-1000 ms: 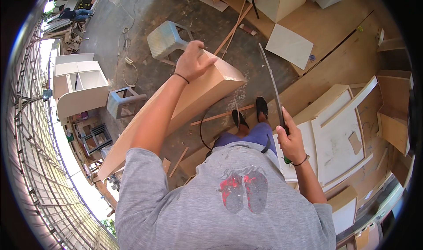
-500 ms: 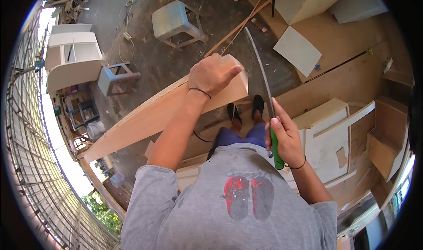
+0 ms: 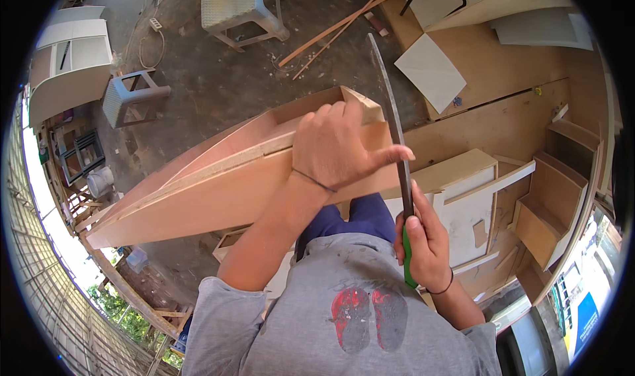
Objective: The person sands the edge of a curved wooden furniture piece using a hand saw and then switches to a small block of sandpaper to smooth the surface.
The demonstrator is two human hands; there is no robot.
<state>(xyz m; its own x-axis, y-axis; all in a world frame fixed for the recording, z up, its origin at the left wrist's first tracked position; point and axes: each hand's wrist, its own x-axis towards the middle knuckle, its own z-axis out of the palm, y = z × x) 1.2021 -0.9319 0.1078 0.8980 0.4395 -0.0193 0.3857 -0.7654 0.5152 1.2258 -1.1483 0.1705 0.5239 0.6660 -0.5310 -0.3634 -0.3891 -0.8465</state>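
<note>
My right hand is closed around the green handle of a long flat metal file. The file points away from me, beside the right end of a long, shallow wooden box with a raw chipboard edge. My left hand grips that box near its right end, fingers curled over the top edge. Its thumb sticks out to the right and reaches the file's blade. Whether the file touches the wood is unclear. The box's far left end tapers away toward a wooden rail.
Two plastic stools stand on the dark floor at the far left. Thin wood strips and a white square board lie farther off. To the right are unfinished cabinet pieces and stepped shelving. A window grille runs along the left.
The box has tilted, so its hollow inside now shows, and its right end has come nearer the file. My left thumb now reaches the blade. The view has shifted slightly.
</note>
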